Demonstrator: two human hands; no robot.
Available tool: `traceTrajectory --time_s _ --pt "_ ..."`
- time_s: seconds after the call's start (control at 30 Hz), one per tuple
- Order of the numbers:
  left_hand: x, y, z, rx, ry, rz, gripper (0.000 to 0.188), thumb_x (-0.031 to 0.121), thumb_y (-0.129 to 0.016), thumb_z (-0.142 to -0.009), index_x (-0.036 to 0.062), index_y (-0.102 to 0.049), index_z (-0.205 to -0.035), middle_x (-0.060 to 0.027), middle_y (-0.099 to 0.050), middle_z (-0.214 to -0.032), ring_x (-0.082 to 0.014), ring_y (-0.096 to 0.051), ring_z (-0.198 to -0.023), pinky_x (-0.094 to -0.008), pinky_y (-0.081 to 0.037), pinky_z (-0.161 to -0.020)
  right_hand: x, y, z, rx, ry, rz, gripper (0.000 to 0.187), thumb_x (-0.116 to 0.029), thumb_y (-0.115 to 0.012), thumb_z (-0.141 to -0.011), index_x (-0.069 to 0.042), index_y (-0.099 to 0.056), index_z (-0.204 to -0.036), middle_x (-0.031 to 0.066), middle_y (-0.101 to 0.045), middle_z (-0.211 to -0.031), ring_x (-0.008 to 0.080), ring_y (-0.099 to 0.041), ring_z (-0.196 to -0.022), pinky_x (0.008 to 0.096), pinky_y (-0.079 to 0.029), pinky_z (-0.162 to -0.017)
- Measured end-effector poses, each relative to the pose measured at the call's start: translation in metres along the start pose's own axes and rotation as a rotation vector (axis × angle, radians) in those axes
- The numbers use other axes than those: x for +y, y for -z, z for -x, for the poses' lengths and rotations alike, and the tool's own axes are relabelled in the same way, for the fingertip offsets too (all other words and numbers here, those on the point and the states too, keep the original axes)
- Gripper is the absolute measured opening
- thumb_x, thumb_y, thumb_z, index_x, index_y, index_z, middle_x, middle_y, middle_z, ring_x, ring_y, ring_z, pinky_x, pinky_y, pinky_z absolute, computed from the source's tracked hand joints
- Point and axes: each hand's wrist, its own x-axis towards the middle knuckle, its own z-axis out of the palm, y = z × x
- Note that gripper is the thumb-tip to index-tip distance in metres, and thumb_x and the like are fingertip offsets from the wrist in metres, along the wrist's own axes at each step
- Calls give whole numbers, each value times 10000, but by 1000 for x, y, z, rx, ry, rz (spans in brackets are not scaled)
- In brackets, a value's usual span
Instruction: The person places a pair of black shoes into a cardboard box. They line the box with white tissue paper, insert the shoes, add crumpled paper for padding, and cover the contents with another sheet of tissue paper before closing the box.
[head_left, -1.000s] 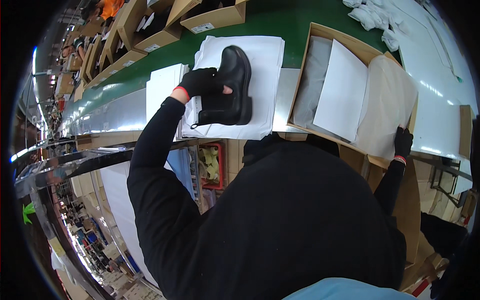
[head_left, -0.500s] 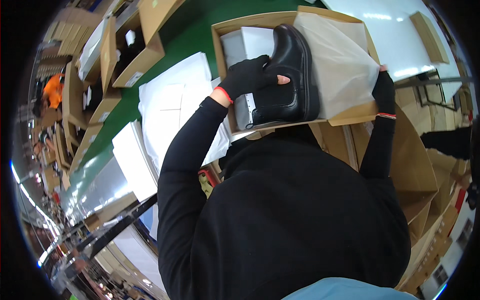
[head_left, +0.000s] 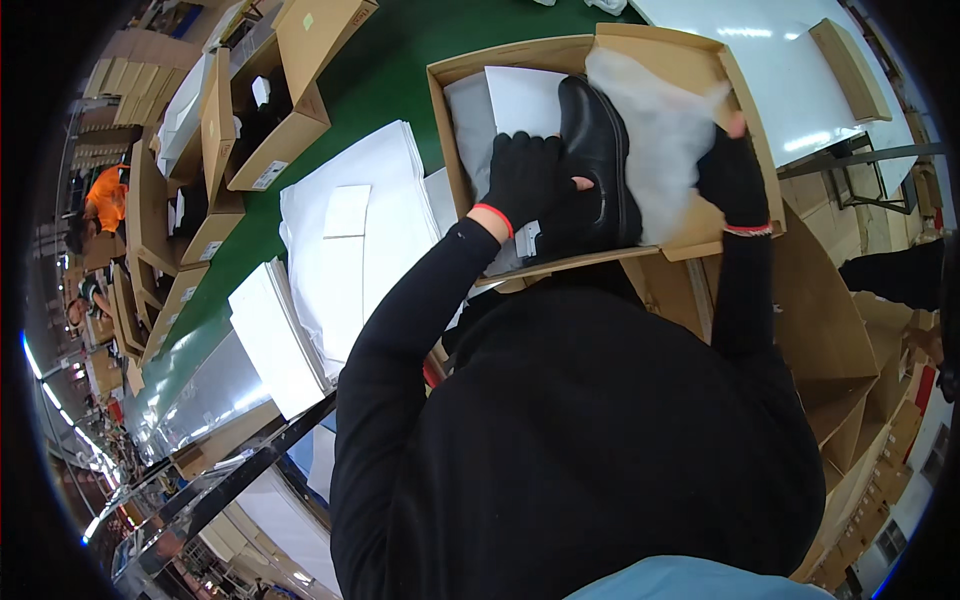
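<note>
— Boot (head_left: pixel 597 160), black and glossy, lies inside the open cardboard box (head_left: pixel 500 62) at the top of the view; where exactly does it sit?

— On the white tissue paper (head_left: pixel 670 140) lining the box, toe pointing away from the person, heel toward the near wall; a white sheet (head_left: pixel 520 100) lies just left of it in the same box.

— And the left hand (head_left: pixel 527 180)?

— Gloved in black with a red cuff; its fingers are curled around the boot's left side near the ankle, gripping it; the thumb shows bare at the tip, pressed on the upper.

— The right hand (head_left: pixel 732 170)?

— Also in a black glove with a red-edged cuff; it rests on the tissue paper at the box's right side, fingers bent down into the paper and pinching it; it is apart from the boot.

— What lies around the box?

— A green tabletop (head_left: pixel 390 80) carries it; left of the box sits a stack of white paper sheets (head_left: pixel 345 230), with another white stack (head_left: pixel 272 335) nearer the edge; more open cardboard boxes (head_left: pixel 270 120) stand farther left; a person in an orange top (head_left: pixel 105 200) is at the far left.
</note>
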Motion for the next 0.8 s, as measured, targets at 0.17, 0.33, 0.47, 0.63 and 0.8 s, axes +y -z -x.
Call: traceTrajectory --time_s 0.17,0.33,0.47,0.63,0.8 --pt "-22 -10 22 -34 37 440 583 585 -490 -867 95 -598 -1163 -126 -592 -1049 -326 -556 -994 -470 -408 -857 -16 -129 -20 -752 5 112 806 -617 -431 -918 26 -363 -1401 238 -467 -1361 341 -593 -1089 435 -521 -836" --pt "-68 43 40 -182 556 1318 792 701 -376 -899 73 -464 -1373 -90 -601 -1195 -196 -602 -1029 -366 -500 -765 -8 -52 -32 103 343 528 497 -296 -621 -928 -26 -498 -1327 143 -621 -1178 194 -614 -1038 335 -490 -896" --pt "-57 113 60 -97 489 1418 1011 647 -539 -862 106 0 -1523 -150 -523 -1298 -198 -657 -853 -288 -519 -668 51 -31 -49 239 386 1210 859 -353 -802 -752 -65 -367 -1436 151 -477 -1394 262 -453 -1292 405 -355 -1064" --pt "-29 107 75 6 352 1123 1157 -53 -707 -736 162 128 -1509 -201 -472 -1333 -167 -641 -805 -276 -530 -651 113 -80 -130 -8 626 1412 1102 -629 -720 -683 -56 -228 -1485 225 -268 -1507 422 -234 -1394 554 -170 -1120" --pt "-23 95 125 212 565 714 1001 -38 -666 -755 93 -44 -1529 -194 -435 -1365 -199 -615 -838 -272 -501 -614 140 -132 -157 -260 357 1859 967 -645 -573 -796 -53 -240 -1485 240 -207 -1528 418 -176 -1419 635 -133 -1093"
